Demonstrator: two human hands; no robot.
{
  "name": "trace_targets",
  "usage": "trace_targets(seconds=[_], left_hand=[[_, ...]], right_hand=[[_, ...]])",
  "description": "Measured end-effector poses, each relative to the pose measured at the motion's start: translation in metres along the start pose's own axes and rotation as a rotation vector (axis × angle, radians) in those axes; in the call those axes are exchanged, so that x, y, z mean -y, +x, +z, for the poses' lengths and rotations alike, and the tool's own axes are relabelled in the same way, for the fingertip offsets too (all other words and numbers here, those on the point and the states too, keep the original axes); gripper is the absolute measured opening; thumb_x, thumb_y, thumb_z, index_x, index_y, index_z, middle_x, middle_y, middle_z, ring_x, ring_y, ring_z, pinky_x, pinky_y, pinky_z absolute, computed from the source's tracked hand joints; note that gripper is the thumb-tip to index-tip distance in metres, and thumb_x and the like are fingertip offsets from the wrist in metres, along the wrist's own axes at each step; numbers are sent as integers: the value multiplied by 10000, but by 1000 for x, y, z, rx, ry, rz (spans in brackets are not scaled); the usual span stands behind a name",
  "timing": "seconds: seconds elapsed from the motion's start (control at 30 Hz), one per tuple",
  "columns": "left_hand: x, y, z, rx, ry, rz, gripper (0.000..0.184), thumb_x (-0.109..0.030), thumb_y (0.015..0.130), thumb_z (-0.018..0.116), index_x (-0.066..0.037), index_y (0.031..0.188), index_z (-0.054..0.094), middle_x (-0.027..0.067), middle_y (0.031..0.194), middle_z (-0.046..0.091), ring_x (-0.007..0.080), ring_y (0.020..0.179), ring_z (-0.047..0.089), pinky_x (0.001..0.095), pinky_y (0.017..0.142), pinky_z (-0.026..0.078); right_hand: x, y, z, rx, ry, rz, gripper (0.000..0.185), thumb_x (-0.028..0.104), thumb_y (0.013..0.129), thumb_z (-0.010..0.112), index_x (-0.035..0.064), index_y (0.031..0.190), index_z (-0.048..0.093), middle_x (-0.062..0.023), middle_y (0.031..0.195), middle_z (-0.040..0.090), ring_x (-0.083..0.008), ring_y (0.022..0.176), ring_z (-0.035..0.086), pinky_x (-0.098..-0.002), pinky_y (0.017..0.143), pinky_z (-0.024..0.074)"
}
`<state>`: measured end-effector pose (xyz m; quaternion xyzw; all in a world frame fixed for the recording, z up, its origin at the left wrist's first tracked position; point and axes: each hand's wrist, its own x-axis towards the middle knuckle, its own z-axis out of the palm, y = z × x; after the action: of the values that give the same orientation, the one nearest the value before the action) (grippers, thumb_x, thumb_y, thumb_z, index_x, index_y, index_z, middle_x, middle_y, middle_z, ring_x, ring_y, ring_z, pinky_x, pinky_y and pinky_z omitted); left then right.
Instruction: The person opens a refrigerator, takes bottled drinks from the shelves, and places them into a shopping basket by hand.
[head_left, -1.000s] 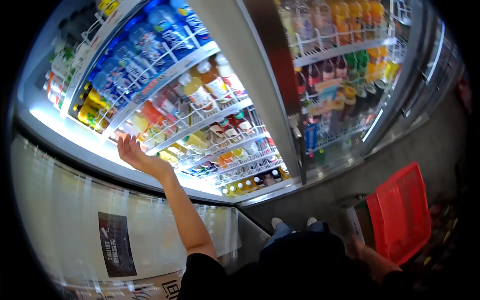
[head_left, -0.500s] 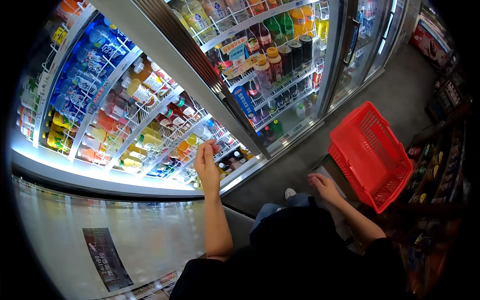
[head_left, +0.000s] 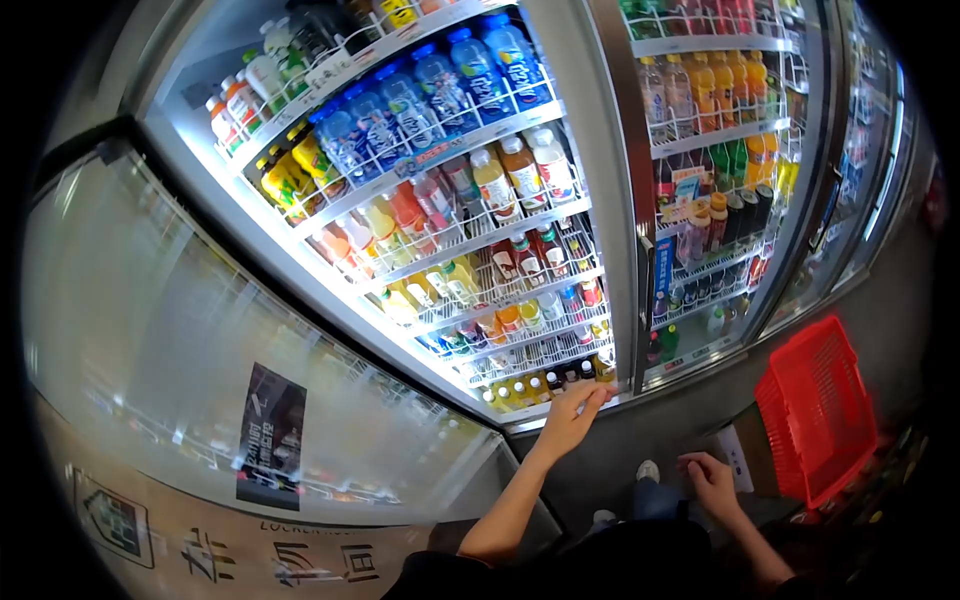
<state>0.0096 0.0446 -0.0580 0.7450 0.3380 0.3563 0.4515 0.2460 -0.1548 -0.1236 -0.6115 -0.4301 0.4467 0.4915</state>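
Note:
My left hand [head_left: 572, 418] hovers before the bottom shelf of the lit fridge [head_left: 470, 210], its fingers bent together toward the thumb; whether they hold anything is too small to tell. My right hand [head_left: 710, 482] hangs low near a cardboard box [head_left: 742, 455], fingers loosely curled and apart, nothing seen in it. Right of the box stands a red basket [head_left: 815, 410]. Inside the fridge, blue-labelled bottles [head_left: 410, 105] fill an upper shelf, with juice bottles [head_left: 495, 183] and dark red bottles [head_left: 525, 255] below.
The fridge's open glass door [head_left: 200, 330] spans the left side, bearing a dark sign [head_left: 272, 438]. A closed fridge door [head_left: 715, 190] with drinks behind it stands to the right. Grey floor [head_left: 640, 440] shows around my shoes [head_left: 648, 470].
The view has swung back toward the open fridge. My left hand has come away from the shelves and down to the right. The basket now appears farther right and lower than half a second ago.

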Motion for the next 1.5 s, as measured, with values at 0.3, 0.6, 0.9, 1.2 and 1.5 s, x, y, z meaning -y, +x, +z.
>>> trace_targets(seconds=[0.3,0.6,0.9,1.2,1.5], left_hand=[[-5,-38,-78,-195,85,-23,207,-173,982,550,-25,1066,669,101,932,668,206,865,649,308,771,501],[9,-32,-110,-399,-44,-27,232,-175,1005,528,2,1039,675,46,889,662,97,837,611,253,752,498],[27,-33,-111,-612,-282,-159,309,-217,1029,481,24,1075,668,26,891,647,99,855,589,250,801,473],[36,-26,-103,-649,-184,-179,277,-192,1027,487,20,1081,656,24,880,630,93,865,578,239,817,456],[8,11,-131,-658,-92,-33,237,-156,1022,497,2,1118,646,32,898,633,103,867,582,242,817,474]], right_hand=[[4,47,54,124,241,104,262,152,1018,481,-18,1152,631,-97,1017,686,-126,891,636,-256,786,509],[49,160,115,435,175,-51,291,188,1030,473,-17,1180,614,-94,1048,676,-140,904,638,-277,811,522],[53,179,155,723,194,-52,263,172,1027,465,-13,1137,616,-89,1051,658,-171,972,633,-301,854,514],[51,175,165,667,463,209,271,188,1033,459,18,1186,605,-73,1046,670,-143,954,635,-298,831,523],[96,257,137,929,71,-220,266,193,1029,485,15,1192,598,-65,1009,671,-123,937,636,-266,843,508]])
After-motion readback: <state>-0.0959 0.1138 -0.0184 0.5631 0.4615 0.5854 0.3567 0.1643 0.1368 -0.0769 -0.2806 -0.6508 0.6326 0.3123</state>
